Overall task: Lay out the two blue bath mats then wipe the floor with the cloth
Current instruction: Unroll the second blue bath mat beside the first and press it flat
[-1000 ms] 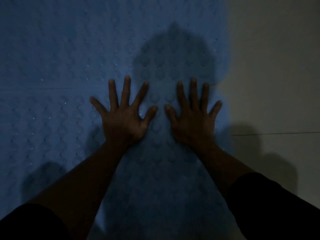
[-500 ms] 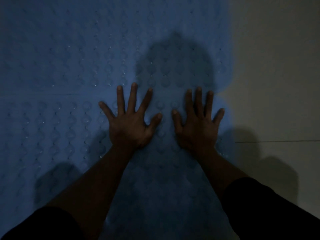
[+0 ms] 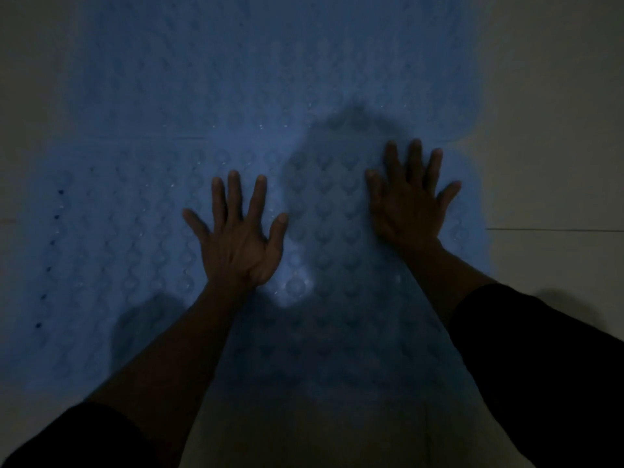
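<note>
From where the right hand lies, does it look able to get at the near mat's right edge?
Probably yes. The right hand lies flat, fingers spread, on the near mat, its little finger close to the mat's right edge, with bare floor beyond and nothing lying between.

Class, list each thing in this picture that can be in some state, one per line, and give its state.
near blue bath mat: spread flat on the floor, bumpy side up
far blue bath mat: spread flat, edge to edge with the near one
left hand: open, fingers spread, palm down on the near mat
right hand: open, palm down near the mat's right edge
floor: pale tile, partly covered
</note>
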